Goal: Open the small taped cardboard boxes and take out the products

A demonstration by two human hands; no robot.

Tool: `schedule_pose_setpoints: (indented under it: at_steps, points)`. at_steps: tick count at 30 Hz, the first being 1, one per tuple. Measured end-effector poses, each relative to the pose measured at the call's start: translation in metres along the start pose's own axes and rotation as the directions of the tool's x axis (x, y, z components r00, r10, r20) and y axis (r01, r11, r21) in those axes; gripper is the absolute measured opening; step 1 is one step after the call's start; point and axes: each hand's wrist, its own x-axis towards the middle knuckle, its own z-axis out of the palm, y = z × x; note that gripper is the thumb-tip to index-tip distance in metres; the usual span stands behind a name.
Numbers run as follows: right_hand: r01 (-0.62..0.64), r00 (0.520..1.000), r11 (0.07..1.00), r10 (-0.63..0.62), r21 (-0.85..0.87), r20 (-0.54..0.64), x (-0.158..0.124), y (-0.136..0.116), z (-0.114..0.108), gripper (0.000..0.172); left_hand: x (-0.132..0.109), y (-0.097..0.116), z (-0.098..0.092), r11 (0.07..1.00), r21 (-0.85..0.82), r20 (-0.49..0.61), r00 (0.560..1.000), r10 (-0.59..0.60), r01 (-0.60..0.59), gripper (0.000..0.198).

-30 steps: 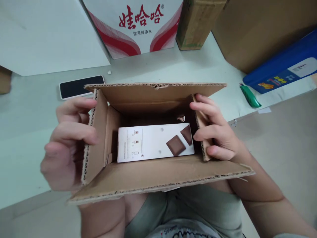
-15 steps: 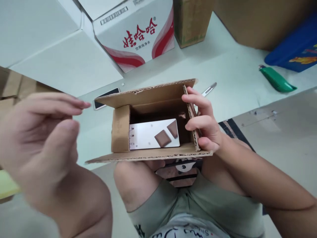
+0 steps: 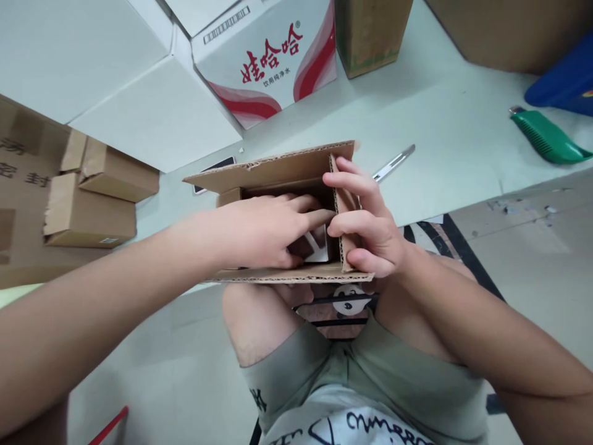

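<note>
A small brown cardboard box stands open at the table's edge, flaps raised, above my knees. My right hand grips its right flap, fingers curled over the edge. Reaching in from the left, my left hand is over a white carton printed with brown squares. The thumb lies along the carton's near side and the fingers along its far side, closed around it. Most of the carton and some fingertips are hidden. A silver utility knife lies just behind the right flap.
A white and red carton and a brown carton stand at the back. A green-handled cutter lies right, near a blue container. Small brown boxes are at left. A dark flat object lies partly behind the box.
My left hand has moved right from beside the box down into it and onto the white carton. My right hand keeps its grip on the flap. The view has shifted slightly.
</note>
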Motion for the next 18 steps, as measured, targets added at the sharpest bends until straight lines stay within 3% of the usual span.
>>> schedule_pose_setpoints:
  at_steps: [9, 11, 13, 15, 18]
  points:
    - [-0.181, 0.981, 0.981, 0.186, -0.074, 0.062, 0.007, -0.013, -0.004, 0.056, -0.001, -0.007, 0.004, 0.990, 0.109, -0.055, 0.995, -0.080, 0.085, 0.034]
    - [-0.191, 0.978, 0.979, 0.196, -0.074, 0.067, 0.008, -0.013, -0.005, 0.054, -0.011, -0.010, -0.005, 0.994, 0.067, -0.153, 0.985, -0.076, 0.087, 0.036]
    - [-0.194, 0.978, 0.978, 0.199, -0.077, 0.067, 0.008, -0.012, -0.005, 0.053, -0.029, -0.016, -0.016, 0.999, 0.011, -0.338, 0.941, -0.028, 0.034, 0.038]
    - [-0.184, 0.980, 0.979, 0.189, -0.084, 0.054, 0.007, -0.009, -0.005, 0.053, -0.050, -0.024, -0.025, 1.000, -0.008, -0.512, 0.859, 0.022, -0.030, 0.044]
    - [-0.168, 0.985, 0.979, 0.171, -0.114, 0.020, 0.004, -0.005, -0.005, 0.053, -0.082, -0.039, -0.029, 0.999, -0.013, -0.656, 0.755, 0.017, -0.034, 0.069]
